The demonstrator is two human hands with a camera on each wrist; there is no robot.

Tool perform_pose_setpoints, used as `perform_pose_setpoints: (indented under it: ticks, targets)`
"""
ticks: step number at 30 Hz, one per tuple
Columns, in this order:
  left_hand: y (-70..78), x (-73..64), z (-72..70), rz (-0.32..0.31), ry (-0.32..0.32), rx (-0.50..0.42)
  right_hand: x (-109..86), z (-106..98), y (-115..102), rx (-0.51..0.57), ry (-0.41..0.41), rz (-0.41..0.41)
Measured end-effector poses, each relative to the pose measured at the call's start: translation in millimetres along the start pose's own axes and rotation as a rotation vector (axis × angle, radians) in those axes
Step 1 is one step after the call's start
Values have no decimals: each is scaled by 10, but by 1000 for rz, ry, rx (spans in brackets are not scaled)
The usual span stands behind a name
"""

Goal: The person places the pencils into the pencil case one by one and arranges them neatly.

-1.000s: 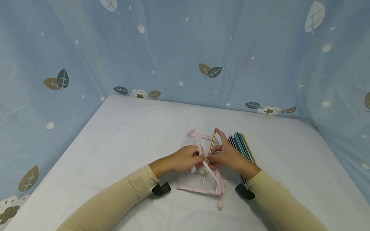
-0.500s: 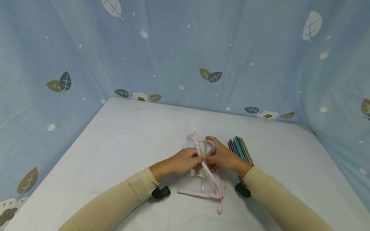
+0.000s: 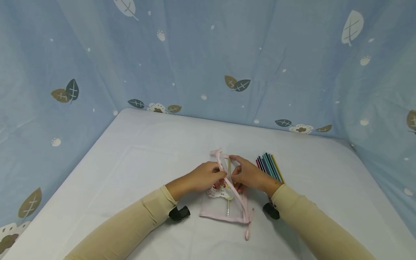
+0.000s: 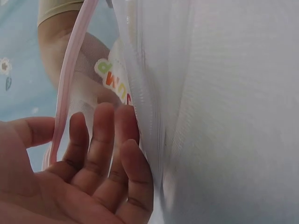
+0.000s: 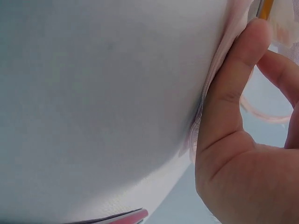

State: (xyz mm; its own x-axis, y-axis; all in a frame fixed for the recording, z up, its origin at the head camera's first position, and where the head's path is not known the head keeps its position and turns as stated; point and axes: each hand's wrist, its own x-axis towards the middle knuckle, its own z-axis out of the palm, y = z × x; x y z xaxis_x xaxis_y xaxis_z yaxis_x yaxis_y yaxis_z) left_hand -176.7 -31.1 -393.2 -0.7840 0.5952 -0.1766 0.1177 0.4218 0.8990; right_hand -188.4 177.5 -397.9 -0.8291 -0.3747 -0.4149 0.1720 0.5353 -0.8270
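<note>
Pinching the pink-edged mesh pouch [image 3: 219, 207] with the grip of the left hand [image 3: 207, 177], holding a yellow stick [image 3: 229, 165] in its opening with the right hand [image 3: 248, 176].

1 pouch [image 3: 212, 208] — perhaps 8 pencils [image 3: 270, 167] — 2 sleeves [image 3: 136, 220]

Before me: white-covered table [image 3: 162, 144], rounded far corners. I note blue fabric [image 3: 195, 47] walling the far side and both flanks, printed with leaves [image 3: 242, 85], flowers [image 3: 301, 129]. Lighting soft.
</note>
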Motion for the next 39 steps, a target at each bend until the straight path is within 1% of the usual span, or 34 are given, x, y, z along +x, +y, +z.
perform_pose_setpoints:
  ticks: [5,8,11,12,15,19,22,26,31,35,39]
  targets:
    - [-47,27,-33,16,-46,-16,6,-5,-8,1,-13,0]
    - [-53,32,-57,11,-78,-49,-14,-17,-3,10,-7,4]
    - [-55,35,-77,3,-100,-85,-57,-29,-2,-16,23,-29]
    - [-59,36,-81,4,-105,-95,-76,-27,-5,-25,43,-48]
    - [-67,41,-89,17,-111,-109,-153,-21,-18,-120,129,-160]
    - [-73,60,-94,42,-91,-100,-283,-26,-38,-267,284,-299]
    - [-80,66,-95,38,-79,-92,-391,-50,-37,-361,381,-350]
    - [-81,64,-83,28,-83,-87,-511,-116,-12,-469,465,-375]
    - [-75,57,-84,22,-71,-65,-591,-208,2,-538,534,-407]
    - [-89,58,-91,15,-66,-54,-604,-262,52,-568,556,-398]
    - [-98,63,-96,20,-71,-53,-607,-301,106,-581,541,-341]
